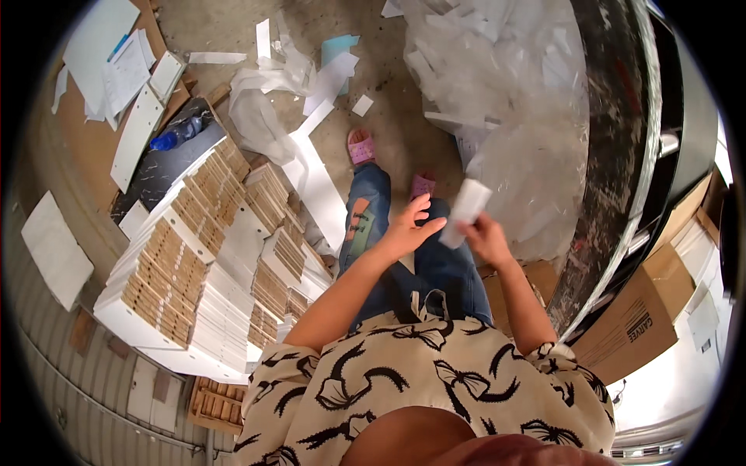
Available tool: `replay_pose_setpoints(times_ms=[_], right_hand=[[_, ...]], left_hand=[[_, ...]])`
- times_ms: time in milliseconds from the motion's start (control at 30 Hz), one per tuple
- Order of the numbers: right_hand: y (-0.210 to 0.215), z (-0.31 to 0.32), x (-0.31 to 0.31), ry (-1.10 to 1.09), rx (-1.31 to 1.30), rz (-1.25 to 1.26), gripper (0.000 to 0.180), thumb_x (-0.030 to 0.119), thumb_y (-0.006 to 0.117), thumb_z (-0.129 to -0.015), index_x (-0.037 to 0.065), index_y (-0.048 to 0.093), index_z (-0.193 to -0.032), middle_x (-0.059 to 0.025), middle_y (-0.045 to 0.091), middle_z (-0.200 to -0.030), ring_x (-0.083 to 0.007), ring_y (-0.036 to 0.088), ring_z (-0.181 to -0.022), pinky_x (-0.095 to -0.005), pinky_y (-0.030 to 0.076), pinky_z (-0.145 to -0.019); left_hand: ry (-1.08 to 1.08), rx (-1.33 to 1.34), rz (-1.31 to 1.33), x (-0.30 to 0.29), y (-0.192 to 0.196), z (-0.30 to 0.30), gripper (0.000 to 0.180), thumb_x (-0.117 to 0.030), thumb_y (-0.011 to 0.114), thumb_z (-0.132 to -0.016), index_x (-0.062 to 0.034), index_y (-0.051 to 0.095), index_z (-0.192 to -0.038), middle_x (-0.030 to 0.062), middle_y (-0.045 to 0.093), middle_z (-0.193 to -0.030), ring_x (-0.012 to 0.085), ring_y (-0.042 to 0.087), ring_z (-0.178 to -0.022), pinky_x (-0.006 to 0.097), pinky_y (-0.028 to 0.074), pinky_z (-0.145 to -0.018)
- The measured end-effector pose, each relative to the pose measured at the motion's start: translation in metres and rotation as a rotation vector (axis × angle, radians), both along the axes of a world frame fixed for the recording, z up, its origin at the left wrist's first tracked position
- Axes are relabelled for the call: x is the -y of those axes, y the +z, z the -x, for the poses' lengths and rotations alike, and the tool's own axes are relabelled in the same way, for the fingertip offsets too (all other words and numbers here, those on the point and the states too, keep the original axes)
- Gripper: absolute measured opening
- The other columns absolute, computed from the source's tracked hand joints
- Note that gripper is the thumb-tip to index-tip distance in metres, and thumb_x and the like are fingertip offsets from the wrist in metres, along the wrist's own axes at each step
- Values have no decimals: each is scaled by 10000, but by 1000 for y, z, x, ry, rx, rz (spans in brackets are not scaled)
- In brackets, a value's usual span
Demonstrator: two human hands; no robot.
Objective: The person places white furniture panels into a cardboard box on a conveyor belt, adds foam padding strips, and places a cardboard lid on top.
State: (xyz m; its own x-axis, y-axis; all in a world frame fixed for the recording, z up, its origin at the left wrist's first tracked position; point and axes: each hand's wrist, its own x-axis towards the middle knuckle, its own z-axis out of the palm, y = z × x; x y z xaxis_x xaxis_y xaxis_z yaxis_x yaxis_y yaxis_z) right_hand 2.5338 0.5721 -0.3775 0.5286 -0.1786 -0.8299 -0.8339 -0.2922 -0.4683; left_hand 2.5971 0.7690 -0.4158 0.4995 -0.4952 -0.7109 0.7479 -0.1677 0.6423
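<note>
The right hand [488,239] pinches a white piece [468,210] by its lower right side; blur hides exactly how each finger lies. The white piece is up in the air, tilted, in front of the person's jeans [458,272] and just beside the left edge of a large clear plastic bag [536,171]. The left hand [408,231] holds nothing; its thumb stands apart from the loosely bent fingers, and the tips point toward the white piece, just beside it.

The bag bulges with pale scraps on the concrete floor [381,85], against a dark, scuffed edge [618,116] on the right. 2 pink shoes [360,146] stand on the floor, left of the bag. Farther left lie a long white strip [320,190], crumpled plastic [260,105] and a blue scrap [336,50].

Stacks of white boards with brown edges [159,279] rise to the person's left. Beyond them, a blue-capped bottle [177,136] lies near the upper right end of a dark marbled panel [132,186]. Papers [128,81] with 1 blue pen [118,48] rest toward the right edge of a brown board [85,147].
</note>
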Motion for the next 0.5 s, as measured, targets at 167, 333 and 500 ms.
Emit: replay_pose_setpoints(times_ms=[167, 333, 500], right_hand=[[-65, -155, -3, 394, -208, -664, 252, 181, 743, -731, 45, 649, -921, -32, 654, -846, -108, 583, -770, -273, 483, -699], [-284, -257, 184, -53, 379, 496, 257, 224, 560, -851, 44, 623, -1023, -35, 630, -824, -145, 552, -682, -266, 443, -634], [-417, -315, 248, 213, -5, 556, 420, 412, 441, -834, 81, 634, -1004, -143, 635, -999, -336, 593, -914, -410, 478, -772]], left_hand=[[397, -427, 63, -27, -38, -29, 314, -234, 575, -878, -7, 515, -1086, 121, 621, -972, 189, 629, -778, 292, 519, -680], [548, -496, -339, -64, -95, -14, 235, -182, 558, -882, 8, 534, -1017, 100, 608, -872, 158, 603, -677, 297, 523, -606], [652, -392, -511, -55, -102, -9, 211, -177, 541, -888, 0, 522, -1001, 100, 597, -764, 172, 599, -583, 280, 501, -525]])
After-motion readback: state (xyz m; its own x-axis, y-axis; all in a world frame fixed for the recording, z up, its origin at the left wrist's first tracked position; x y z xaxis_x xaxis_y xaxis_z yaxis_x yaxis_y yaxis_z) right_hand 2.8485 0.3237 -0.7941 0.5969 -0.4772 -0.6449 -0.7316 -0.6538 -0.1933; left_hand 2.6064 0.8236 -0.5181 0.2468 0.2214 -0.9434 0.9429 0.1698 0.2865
